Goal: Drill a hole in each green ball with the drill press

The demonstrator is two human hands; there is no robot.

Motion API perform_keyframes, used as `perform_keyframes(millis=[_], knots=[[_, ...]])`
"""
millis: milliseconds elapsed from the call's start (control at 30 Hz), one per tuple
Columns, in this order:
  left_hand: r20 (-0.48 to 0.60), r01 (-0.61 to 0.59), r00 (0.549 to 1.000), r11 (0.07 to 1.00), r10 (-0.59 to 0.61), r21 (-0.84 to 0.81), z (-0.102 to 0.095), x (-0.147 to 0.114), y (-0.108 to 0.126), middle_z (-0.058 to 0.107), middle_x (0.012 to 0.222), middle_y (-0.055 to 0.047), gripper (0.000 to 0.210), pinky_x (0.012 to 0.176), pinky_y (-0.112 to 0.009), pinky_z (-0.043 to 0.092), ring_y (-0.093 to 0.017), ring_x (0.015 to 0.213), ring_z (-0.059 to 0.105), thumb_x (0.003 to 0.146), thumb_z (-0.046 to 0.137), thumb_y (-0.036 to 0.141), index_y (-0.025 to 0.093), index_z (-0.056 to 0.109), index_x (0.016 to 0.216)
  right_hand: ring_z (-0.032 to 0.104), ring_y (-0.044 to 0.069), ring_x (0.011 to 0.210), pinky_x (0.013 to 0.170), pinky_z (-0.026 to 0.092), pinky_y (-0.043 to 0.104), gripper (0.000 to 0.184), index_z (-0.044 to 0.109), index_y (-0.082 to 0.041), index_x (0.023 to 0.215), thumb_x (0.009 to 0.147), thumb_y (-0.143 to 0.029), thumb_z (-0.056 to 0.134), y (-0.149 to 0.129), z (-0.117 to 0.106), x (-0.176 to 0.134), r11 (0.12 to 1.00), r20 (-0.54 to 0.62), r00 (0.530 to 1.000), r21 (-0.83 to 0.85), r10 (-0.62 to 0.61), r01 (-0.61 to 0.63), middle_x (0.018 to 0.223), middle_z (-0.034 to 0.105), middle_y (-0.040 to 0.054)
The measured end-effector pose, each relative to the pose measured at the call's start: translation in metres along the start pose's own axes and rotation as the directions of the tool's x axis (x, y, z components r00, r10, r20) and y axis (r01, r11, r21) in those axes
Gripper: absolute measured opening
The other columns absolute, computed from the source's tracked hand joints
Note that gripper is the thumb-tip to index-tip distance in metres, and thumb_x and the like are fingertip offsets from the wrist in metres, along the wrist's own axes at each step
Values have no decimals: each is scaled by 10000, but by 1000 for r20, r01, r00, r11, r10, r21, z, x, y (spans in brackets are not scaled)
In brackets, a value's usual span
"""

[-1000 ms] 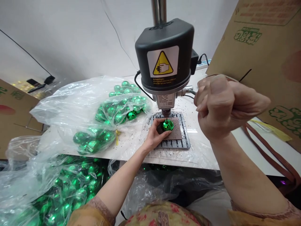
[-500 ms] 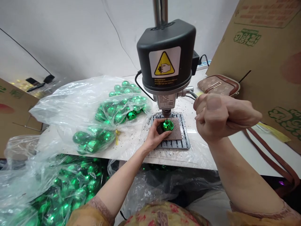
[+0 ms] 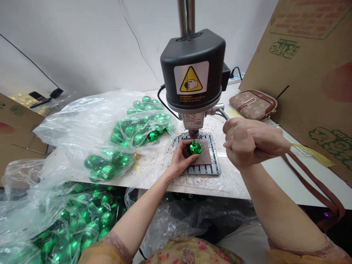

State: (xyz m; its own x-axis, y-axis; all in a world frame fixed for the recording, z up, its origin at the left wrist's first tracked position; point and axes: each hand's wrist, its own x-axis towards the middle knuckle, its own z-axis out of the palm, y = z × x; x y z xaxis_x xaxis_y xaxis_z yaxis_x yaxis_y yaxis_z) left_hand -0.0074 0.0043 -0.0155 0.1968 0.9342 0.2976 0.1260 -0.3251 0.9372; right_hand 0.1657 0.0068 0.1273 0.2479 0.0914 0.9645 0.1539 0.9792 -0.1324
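A shiny green faceted ball [image 3: 195,147] is held at its left side by the left hand [image 3: 180,160], its thumb and forefinger curved around it at a narrow spread; the other fingers are mostly hidden. The ball is placed on a flat brownish square board [image 3: 205,158], which is laid on a grey slotted metal base plate [image 3: 216,170]. Directly above the ball, the chuck of a black-and-grey drill press [image 3: 192,84] is lowered close to its top; whether the ball is entered by the bit cannot be told. A silver metal lever [image 3: 223,113] at the side of the press is gripped by the right hand [image 3: 247,142], its fingers closed in a fist by which the lever's end is hidden.

Dark specks are scattered around the base plate on the white tabletop [image 3: 269,178]. To the left, more green balls are contained in a clear plastic bag [image 3: 71,119], and others are seen lower down under crumpled clear plastic sheeting [image 3: 22,211]. Beyond the right hand, a brown patterned pouch [image 3: 254,103] is set beside a large printed cardboard box [image 3: 305,77].
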Motion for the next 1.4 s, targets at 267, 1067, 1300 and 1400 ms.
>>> perform_keyframes(millis=[267, 1067, 1300, 1400], knots=[[-3, 13, 1000, 1000, -13, -9, 0, 0, 3, 645, 1215, -84, 517, 1037, -411, 498, -243, 1153, 630, 796, 822, 386, 220, 567, 1214, 376, 48, 373, 392, 266, 257, 484, 375, -174, 464, 897, -146, 591, -11, 6, 17, 989, -33, 989, -13, 147, -148, 421, 339, -64], [442, -542, 827, 701, 347, 463, -10, -146, 6, 707, 1219, -73, 304, 703, -367, 610, -241, 881, 721, 807, 773, 488, 395, 740, 1095, 286, 60, 298, 330, 120, 283, 394, 574, -175, 476, 852, -234, 673, 4, 29, 78, 860, -102, 858, 150, 504, -488, 372, 370, -45], [471, -549, 836, 471, 282, 691, -20, -178, 0, 760, 1070, -80, 466, 556, -308, 535, -206, 727, 707, 872, 696, 504, 327, 629, 1298, 333, 25, 308, 360, 181, 260, 389, 601, -172, 489, 851, -287, 683, 2, 25, 77, 864, -88, 860, 83, 503, -497, 372, 395, -58], [277, -530, 828, 517, 488, 673, -46, -129, 14, 748, 971, -71, 276, 622, -296, 534, -181, 732, 677, 941, 623, 271, 276, 658, 1215, 356, -6, 319, 408, 196, 265, 398, 598, -157, 492, 873, -270, 619, -1, 24, 78, 840, -70, 837, 30, 542, -542, 379, 424, -79]])
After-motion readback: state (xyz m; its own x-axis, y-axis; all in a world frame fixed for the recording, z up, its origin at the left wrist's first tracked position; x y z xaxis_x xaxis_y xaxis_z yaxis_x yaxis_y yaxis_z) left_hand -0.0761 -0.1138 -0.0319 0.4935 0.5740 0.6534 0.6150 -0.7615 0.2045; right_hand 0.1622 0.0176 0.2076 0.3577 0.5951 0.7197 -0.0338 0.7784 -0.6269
